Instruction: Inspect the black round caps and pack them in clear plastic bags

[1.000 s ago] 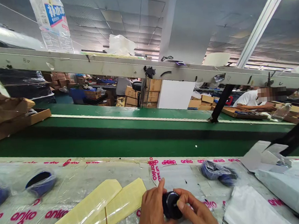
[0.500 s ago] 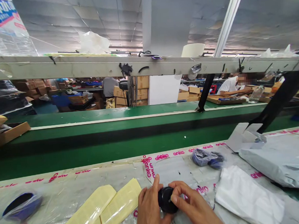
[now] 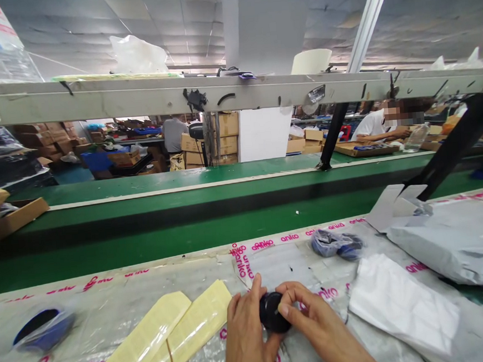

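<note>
A round black object is held between my two hands above the plastic-covered table, at the lower middle. My left hand grips its left side, with the index finger pointing up and the thumb below. On the right side, the thumb and fingers of my right hand pinch its face and edge. Two yellow printed strips in clear plastic lie left of my left hand. Beyond my right hand are blue items in clear wrap and a white folded sheet or bag.
A blue wrapped item lies at far left. A grey plastic bag and an open white box stand at right. Behind runs a green conveyor belt, under a shelf beam. A person sits across at the right.
The view has shifted slightly, so the table items appear a little further right. Both hands keep their hold on the black object, with almost the same finger positions.
</note>
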Available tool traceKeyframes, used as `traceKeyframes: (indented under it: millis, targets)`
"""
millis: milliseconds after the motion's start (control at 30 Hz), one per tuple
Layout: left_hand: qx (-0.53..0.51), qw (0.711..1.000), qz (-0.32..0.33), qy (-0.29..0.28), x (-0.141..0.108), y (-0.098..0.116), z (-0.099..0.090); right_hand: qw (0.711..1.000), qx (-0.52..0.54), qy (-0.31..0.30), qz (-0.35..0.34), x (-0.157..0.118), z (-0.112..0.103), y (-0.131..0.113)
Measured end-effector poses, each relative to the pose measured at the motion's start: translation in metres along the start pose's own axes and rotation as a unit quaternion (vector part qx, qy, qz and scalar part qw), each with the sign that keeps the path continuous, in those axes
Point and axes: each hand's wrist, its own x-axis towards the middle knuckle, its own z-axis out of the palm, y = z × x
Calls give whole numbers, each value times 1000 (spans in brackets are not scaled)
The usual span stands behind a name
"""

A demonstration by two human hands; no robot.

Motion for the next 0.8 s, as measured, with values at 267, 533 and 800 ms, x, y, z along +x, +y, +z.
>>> traceKeyframes:
  millis: [267,533,800]
  targets:
    - [7,1000,15,2,-1,-1,-1,1000,-5,-6,-5,-1,-1,-1]
    - [4,1000,18,3,-1,2,-1,1000,-10,-6,-5,-5,-2,-5]
    - [3,999,34,-5,1,-3,0,999,-27,17,-10,-5,4,-4]
